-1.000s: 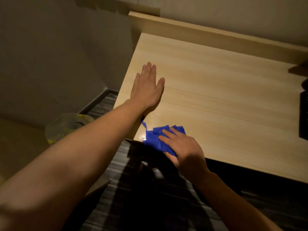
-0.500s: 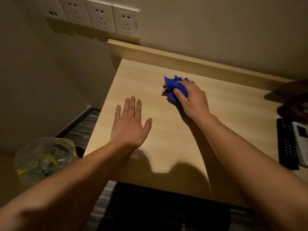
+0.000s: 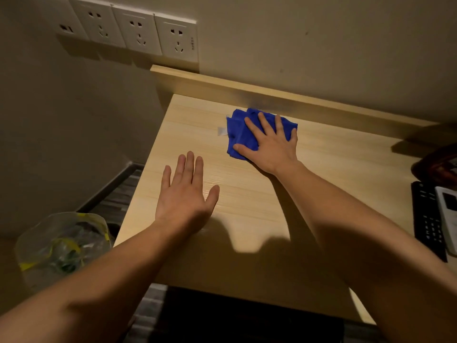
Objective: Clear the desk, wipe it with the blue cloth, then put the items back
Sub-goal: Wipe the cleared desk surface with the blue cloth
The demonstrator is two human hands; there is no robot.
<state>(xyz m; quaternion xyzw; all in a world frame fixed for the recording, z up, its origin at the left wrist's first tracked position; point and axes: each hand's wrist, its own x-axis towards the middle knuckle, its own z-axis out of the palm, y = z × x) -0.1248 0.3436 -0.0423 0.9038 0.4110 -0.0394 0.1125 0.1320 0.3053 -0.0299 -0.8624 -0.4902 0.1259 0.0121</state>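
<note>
Blue crumpled cloth (image 3: 243, 136) lies upper centre of the frame on the pale wooden desk (image 3: 346, 169), near its back ledge, pinned under the right hand (image 3: 270, 144), fingers spread flat. Left hand (image 3: 184, 194) rests open, lower left, farther from it.

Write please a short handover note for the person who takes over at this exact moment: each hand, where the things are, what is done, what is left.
Left hand: open, flat on the desk, holding nothing.
Right hand: fingers spread, pressing the blue cloth flat on the desk near the back ledge.
Things: a black keyboard and a white device lie at the desk's right edge; a dark object sits behind them.
Done: the left part of the desk is clear; wiping is underway.
Left: finish wiping, including the right side where those things lie, then put the items back.
</note>
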